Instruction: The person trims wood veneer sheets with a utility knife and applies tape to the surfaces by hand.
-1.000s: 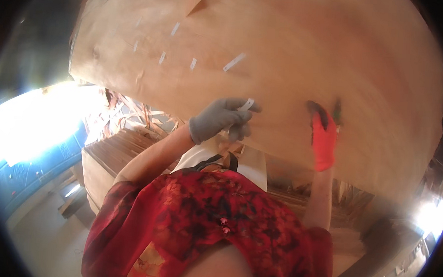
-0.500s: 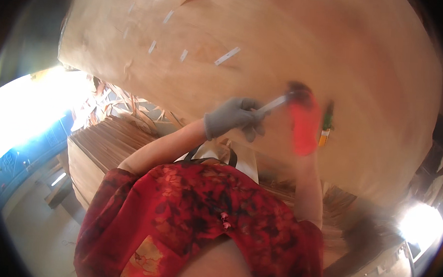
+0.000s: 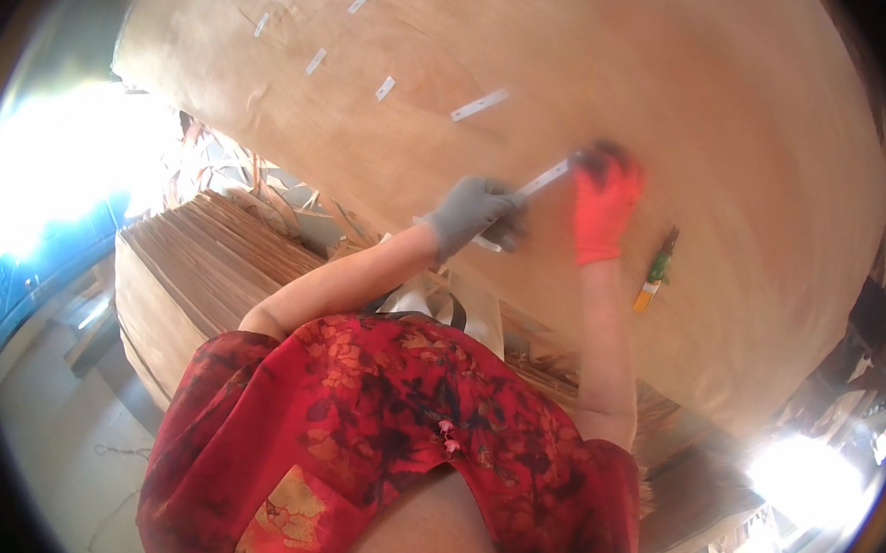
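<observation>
A short white tape strip (image 3: 546, 178) with small marks is stretched between my two hands over a large tan wood veneer sheet (image 3: 711, 140). My left hand (image 3: 469, 214), in a grey glove, is closed on the strip's lower left end. Another bit of white shows just beneath its fingers. The upper right end is pinched by my right hand (image 3: 608, 197), in a red glove with dark fingertips, slightly blurred. Right of my right forearm, a slim tool (image 3: 657, 271) with green and yellow parts lies on the sheet; its exact kind is unclear.
Several white tape pieces (image 3: 384, 88) stick to the sheet at upper left. A thick stack of veneer sheets (image 3: 213, 259) stands at my left, with loose veneer scraps (image 3: 263, 182) behind it. Bright light glares at both sides. A blue surface (image 3: 21, 289) is at far left.
My view has shifted, so the taped sheet sits differently. Both hands keep hold of the strip. The green and yellow tool, partly hidden before, now shows more fully.
</observation>
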